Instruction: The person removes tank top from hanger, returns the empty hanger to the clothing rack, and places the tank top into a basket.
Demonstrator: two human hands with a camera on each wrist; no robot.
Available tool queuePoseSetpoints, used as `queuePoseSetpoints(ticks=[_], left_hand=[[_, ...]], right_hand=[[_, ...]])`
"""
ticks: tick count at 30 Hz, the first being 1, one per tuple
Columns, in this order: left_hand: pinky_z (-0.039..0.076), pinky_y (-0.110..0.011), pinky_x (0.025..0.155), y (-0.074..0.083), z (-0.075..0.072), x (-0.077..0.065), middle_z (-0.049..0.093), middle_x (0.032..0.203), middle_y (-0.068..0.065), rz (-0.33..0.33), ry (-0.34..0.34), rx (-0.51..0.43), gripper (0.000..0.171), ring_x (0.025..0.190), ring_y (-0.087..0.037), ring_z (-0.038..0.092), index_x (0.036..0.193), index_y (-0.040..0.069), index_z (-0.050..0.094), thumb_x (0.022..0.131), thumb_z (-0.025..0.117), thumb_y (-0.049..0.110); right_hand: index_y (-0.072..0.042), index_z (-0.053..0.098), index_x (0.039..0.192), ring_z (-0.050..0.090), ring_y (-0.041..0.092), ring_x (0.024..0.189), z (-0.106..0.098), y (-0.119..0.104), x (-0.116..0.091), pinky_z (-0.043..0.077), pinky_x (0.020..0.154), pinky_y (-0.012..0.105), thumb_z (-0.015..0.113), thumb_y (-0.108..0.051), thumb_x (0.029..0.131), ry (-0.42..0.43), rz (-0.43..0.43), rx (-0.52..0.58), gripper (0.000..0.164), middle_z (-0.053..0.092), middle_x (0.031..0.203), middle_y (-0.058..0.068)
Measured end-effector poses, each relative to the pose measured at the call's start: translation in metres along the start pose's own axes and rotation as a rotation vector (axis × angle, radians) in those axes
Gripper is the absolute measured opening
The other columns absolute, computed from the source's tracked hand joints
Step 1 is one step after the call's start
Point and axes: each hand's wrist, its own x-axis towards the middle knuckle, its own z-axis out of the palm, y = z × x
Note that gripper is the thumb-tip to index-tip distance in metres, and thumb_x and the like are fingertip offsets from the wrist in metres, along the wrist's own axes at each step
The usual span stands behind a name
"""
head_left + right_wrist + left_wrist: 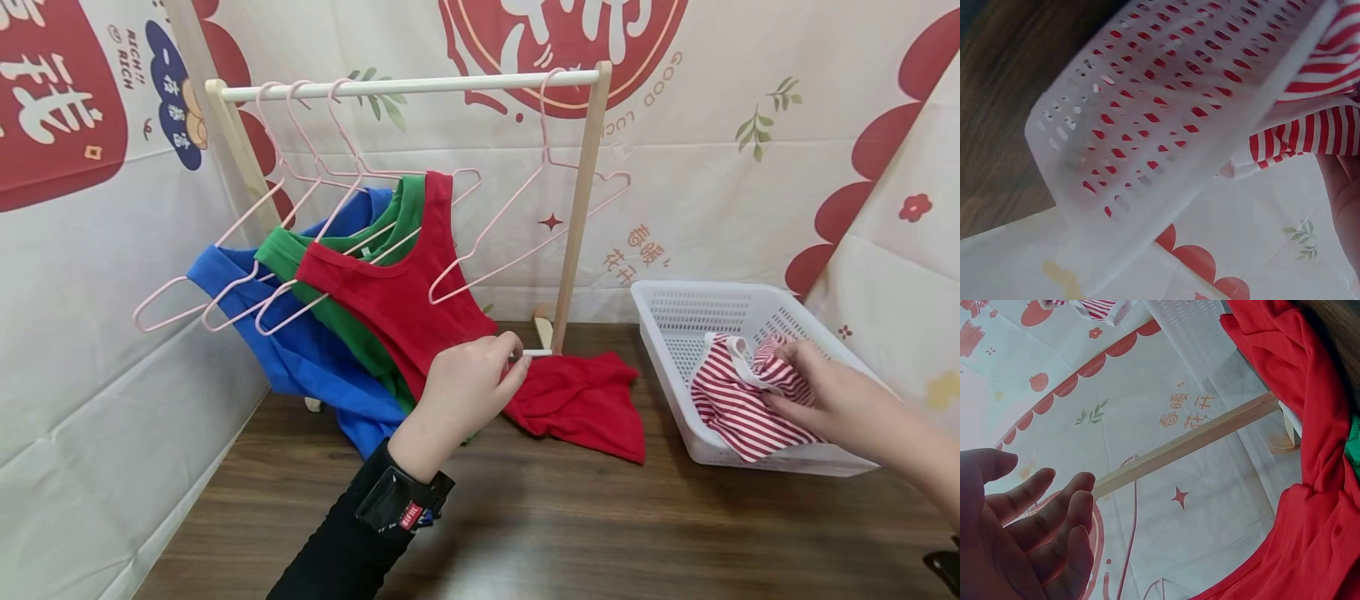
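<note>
In the head view my right hand [840, 400] pinches a red-and-white striped garment [750, 408] that lies bunched in the white basket [675, 417]. The right wrist view shows the striped cloth [1329, 125] by my fingers, above the basket's rim. My left hand [472, 379] is held in front of the red tank top [405, 292], and the left wrist view shows its fingers [1041, 519] loosely bent around nothing. The red top hangs on a pink hanger, its lower part spread over the table. Behind it hang a green top [352, 325] and a blue top [300, 367].
A rack with a white rail [450, 83] and wooden posts [581, 217] stands at the back of the wooden table [562, 533]. One bare pink hanger [517, 187] hangs near its right post. Printed white cloth [712, 208] forms the walls behind and beside.
</note>
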Motion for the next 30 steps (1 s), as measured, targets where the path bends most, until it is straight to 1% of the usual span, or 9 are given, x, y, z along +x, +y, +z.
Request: queuePoseSetpoints(ticks=[3, 6, 8, 10, 12, 15, 21, 26, 30], left_hand=[[0.036, -0.017, 0.045, -0.001, 0.001, 0.0, 0.05, 0.062, 0.008, -0.001, 0.004, 0.003, 0.018, 0.049, -0.005, 0.042, 0.097, 0.014, 0.066, 0.092, 0.065, 0.031], [0.036, -0.017, 0.046, -0.001, 0.001, -0.001, 0.05, 0.062, 0.008, -0.005, 0.0, 0.001, 0.018, 0.049, -0.005, 0.042, 0.097, 0.014, 0.066, 0.092, 0.066, 0.031], [0.037, -0.017, 0.046, -0.002, 0.001, -0.001, 0.05, 0.062, 0.008, -0.007, -0.002, -0.003, 0.018, 0.049, -0.005, 0.042, 0.097, 0.014, 0.065, 0.092, 0.066, 0.031], [0.037, -0.017, 0.047, -0.002, 0.001, -0.002, 0.051, 0.063, 0.008, -0.009, -0.005, -0.003, 0.019, 0.049, -0.005, 0.042, 0.097, 0.014, 0.065, 0.092, 0.066, 0.031], [0.037, -0.017, 0.047, -0.003, 0.001, -0.002, 0.051, 0.063, 0.008, -0.011, -0.007, -0.004, 0.019, 0.05, -0.005, 0.042, 0.097, 0.013, 0.065, 0.091, 0.066, 0.031], [0.038, -0.017, 0.048, -0.003, 0.001, -0.002, 0.052, 0.063, 0.008, -0.015, -0.011, -0.002, 0.019, 0.05, -0.005, 0.043, 0.098, 0.014, 0.065, 0.092, 0.066, 0.032], [0.038, -0.017, 0.048, -0.006, 0.001, -0.005, 0.052, 0.062, 0.008, -0.018, -0.017, -0.001, 0.019, 0.049, -0.004, 0.043, 0.098, 0.014, 0.065, 0.092, 0.066, 0.032], [0.037, -0.017, 0.046, -0.008, 0.002, -0.007, 0.048, 0.06, 0.009, -0.021, -0.018, 0.003, 0.018, 0.049, -0.004, 0.042, 0.097, 0.014, 0.065, 0.092, 0.066, 0.031], [0.037, -0.018, 0.046, -0.01, 0.002, -0.008, 0.048, 0.06, 0.009, -0.016, -0.017, 0.004, 0.017, 0.049, -0.004, 0.042, 0.097, 0.014, 0.065, 0.093, 0.065, 0.03]], right_hand=[[-0.006, 0.046, 0.124, 0.049, 0.001, 0.067, 0.003, -0.006, -0.002, 0.041, 0.062, 0.017, 0.09, -0.008, 0.064, -0.026, 0.004, 0.015, 0.074, 0.062, 0.086, -0.001], [-0.014, 0.047, 0.138, 0.06, 0.008, 0.072, 0.006, -0.01, -0.003, 0.047, 0.066, 0.027, 0.09, -0.017, 0.065, -0.089, -0.049, -0.07, 0.085, 0.069, 0.095, 0.008], [-0.02, 0.054, 0.136, 0.064, 0.014, 0.077, 0.011, -0.01, -0.004, 0.049, 0.068, 0.033, 0.09, -0.019, 0.063, -0.111, -0.12, -0.135, 0.081, 0.07, 0.1, 0.004], [-0.024, 0.062, 0.128, 0.065, 0.015, 0.082, 0.017, -0.008, -0.004, 0.049, 0.07, 0.032, 0.089, -0.016, 0.061, -0.114, -0.182, -0.169, 0.072, 0.069, 0.101, -0.004], [-0.024, 0.067, 0.119, 0.065, 0.014, 0.082, 0.023, -0.005, -0.004, 0.051, 0.07, 0.034, 0.088, -0.013, 0.063, -0.136, -0.195, -0.178, 0.062, 0.068, 0.098, -0.007], [-0.02, 0.069, 0.114, 0.064, 0.016, 0.08, 0.029, 0.0, -0.006, 0.052, 0.068, 0.041, 0.085, -0.011, 0.068, -0.2, -0.125, -0.156, 0.05, 0.069, 0.097, -0.002], [-0.01, 0.068, 0.115, 0.065, 0.031, 0.093, 0.039, 0.008, -0.013, 0.048, 0.079, 0.051, 0.069, -0.02, 0.091, -0.389, 0.146, 0.017, 0.026, 0.068, 0.108, 0.012], [-0.006, 0.065, 0.123, 0.058, 0.041, 0.108, 0.045, 0.012, -0.015, 0.043, 0.084, 0.055, 0.056, -0.03, 0.099, -0.513, 0.256, 0.152, 0.034, 0.062, 0.122, 0.021], [-0.002, 0.062, 0.128, 0.05, 0.049, 0.118, 0.048, 0.011, -0.014, 0.04, 0.087, 0.057, 0.05, -0.032, 0.101, -0.547, 0.293, 0.19, 0.042, 0.055, 0.13, 0.027]])
